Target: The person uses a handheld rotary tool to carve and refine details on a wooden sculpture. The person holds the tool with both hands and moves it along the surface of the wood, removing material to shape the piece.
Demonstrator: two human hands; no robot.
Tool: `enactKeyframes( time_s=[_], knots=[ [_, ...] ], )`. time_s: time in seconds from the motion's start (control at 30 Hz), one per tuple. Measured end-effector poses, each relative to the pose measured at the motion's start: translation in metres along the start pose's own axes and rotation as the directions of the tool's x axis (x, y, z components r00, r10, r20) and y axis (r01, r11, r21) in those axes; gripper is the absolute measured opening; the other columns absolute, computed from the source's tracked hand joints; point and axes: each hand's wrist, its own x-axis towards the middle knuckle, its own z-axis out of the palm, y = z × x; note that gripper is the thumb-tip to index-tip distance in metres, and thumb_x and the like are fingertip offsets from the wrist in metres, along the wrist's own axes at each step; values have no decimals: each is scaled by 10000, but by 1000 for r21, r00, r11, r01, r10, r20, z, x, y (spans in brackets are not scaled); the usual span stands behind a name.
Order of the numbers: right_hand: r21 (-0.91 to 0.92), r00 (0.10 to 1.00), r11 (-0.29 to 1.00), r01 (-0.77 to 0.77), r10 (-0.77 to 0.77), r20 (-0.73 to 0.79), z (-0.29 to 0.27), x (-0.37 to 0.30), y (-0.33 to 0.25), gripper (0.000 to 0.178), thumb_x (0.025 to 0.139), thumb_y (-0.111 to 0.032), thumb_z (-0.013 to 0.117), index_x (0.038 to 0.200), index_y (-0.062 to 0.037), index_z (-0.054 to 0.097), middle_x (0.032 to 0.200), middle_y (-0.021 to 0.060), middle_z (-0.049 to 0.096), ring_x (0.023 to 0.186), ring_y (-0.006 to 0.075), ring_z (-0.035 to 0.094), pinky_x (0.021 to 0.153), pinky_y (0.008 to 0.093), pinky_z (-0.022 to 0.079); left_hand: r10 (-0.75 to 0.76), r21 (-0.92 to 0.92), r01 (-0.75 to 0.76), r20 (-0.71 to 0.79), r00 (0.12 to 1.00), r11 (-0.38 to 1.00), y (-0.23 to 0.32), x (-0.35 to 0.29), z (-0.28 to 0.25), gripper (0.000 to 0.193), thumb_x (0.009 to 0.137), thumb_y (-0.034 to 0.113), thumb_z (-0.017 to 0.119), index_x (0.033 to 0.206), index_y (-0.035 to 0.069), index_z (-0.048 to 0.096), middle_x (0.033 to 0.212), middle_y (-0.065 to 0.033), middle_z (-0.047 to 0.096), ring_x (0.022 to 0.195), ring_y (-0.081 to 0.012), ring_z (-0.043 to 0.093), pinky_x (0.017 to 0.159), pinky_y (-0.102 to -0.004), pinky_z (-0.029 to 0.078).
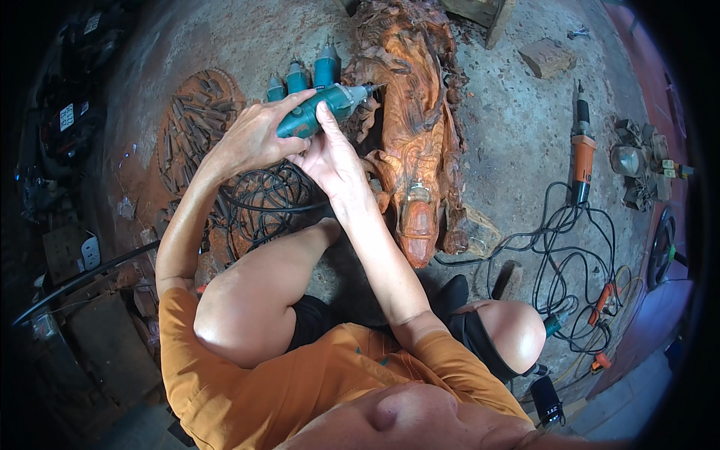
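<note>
A teal die grinder (pixel 313 116) with a grey nose is held level in both my hands. Its tip points right, close to a reddish-brown carved wood piece (pixel 409 142) on the concrete floor; whether it touches the wood I cannot tell. My left hand (pixel 255 133) wraps over the tool's rear from the left. From below, my right hand (pixel 335 159) supports it, thumb up along its side. Just beyond my hands stand several similar teal die grinders, the nearest to the wood being a tall teal grinder (pixel 326 69).
A round tray (pixel 225 79) of many chisel-like tools lies left, with tangled black cables (pixel 262 199) by my leg. On the right are an orange-bodied grinder (pixel 583 161), looped cords (pixel 555 262), metal parts (pixel 637 161) and a rough wood block (pixel 546 58).
</note>
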Motion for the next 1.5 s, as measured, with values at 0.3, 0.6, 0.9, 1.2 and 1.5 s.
enactKeyframes(
  time_s=[0.3, 0.6, 0.9, 1.2, 1.5],
  knots=[
    [20, 1000, 1000, -2, 2, 0, 2, -1, 0, 555, 931, -393, 700, 1364, -107, 501, 1178, 45, 625, 1025, 149, 612, 836, 372, 533, 0, -2, 0, 4, 1000, 1000, 3, -1, -1, 817, 702, 263, 720, 1467, 112, 477, 1141, -267, 681, 948, -352, 703, 860, -447, 542],
    [0, 1000, 1000, 4, -4, 8, 0, -1, -2, 526, 927, -398, 706, 1334, -121, 520, 1131, 33, 643, 989, 135, 611, 787, 350, 515, -3, -29, 4, 8, 1000, 1000, 4, -1, -1, 814, 702, 254, 722, 1468, 123, 479, 1147, -268, 680, 907, -345, 715, 839, -445, 556],
    [7, 1000, 1000, 5, -5, 12, 4, -4, 0, 514, 932, -390, 701, 1327, -111, 528, 1123, 34, 644, 960, 131, 611, 775, 335, 521, -3, -26, 3, 4, 1000, 1000, 4, -4, -1, 819, 700, 263, 721, 1470, 126, 477, 1184, -265, 669, 944, -360, 703, 852, -449, 547],
    [12, 1000, 1000, 2, -2, -12, 6, -6, 0, 530, 927, -393, 708, 1332, -106, 523, 1125, 40, 643, 952, 132, 613, 768, 334, 520, -4, -28, 4, 0, 1000, 1000, 3, -4, 0, 819, 697, 268, 724, 1466, 126, 482, 1167, -262, 676, 963, -361, 701, 863, -456, 542],
    [-6, 1000, 1000, 6, -6, -20, 5, -5, 0, 509, 929, -404, 703, 1307, -108, 534, 1084, 22, 653, 932, 124, 612, 743, 315, 502, -14, -21, 14, 7, 1000, 1000, 5, -3, -1, 827, 688, 266, 723, 1464, 112, 486, 1132, -263, 688, 943, -349, 707, 859, -446, 547]
  ],
)
